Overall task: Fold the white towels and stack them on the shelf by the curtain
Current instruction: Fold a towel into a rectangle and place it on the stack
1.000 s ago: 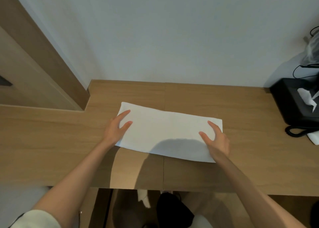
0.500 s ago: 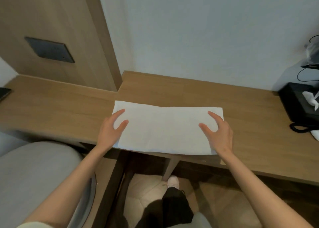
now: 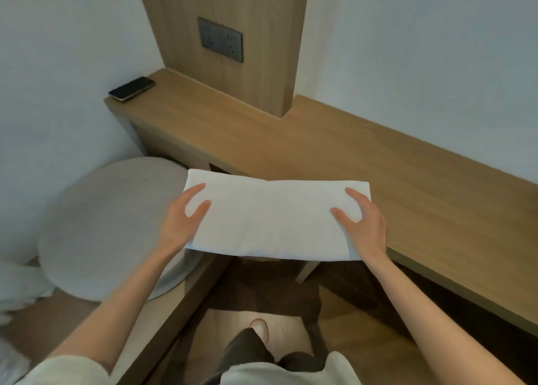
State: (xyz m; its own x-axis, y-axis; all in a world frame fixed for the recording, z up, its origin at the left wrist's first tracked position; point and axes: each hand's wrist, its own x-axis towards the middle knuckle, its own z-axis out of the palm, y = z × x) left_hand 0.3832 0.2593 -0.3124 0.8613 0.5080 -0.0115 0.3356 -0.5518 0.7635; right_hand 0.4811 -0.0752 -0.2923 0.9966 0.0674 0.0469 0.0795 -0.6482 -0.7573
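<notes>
Head view, looking down. A white towel [image 3: 270, 218], folded to a long flat rectangle of smooth, faintly creased cloth with one soft crease across its middle, is held level in the air between both hands. It lies in front of the near edge of the bench [image 3: 422, 198]. Its far right corner overlaps the bench top in this view, but whether the two touch cannot be told.

The left grip [image 3: 182, 220] clasps the towel's left short end. Two digits are spread on the upper face and the remaining fingers are hidden beneath the cloth. The right grip [image 3: 365, 224] holds the right short end in the same way, and both are closed only as far as the thin cloth allows.

The bench is a long top of light wood-grain laminate with square edges, running along a plain white wall [image 3: 422, 49]. An upright wooden panel [image 3: 262, 20] rises from it and carries a dark grey rectangular socket plate [image 3: 219, 39]. A dark, glossy phone [image 3: 131, 89] lies flat near the bench's far left end.

A round grey upholstered stool [image 3: 110, 224] stands to the left on the wood floor [image 3: 334, 349]. Below are dark trousers [image 3: 247, 352], a pale shoe [image 3: 259, 328] and a cream sleeve [image 3: 67, 370].
</notes>
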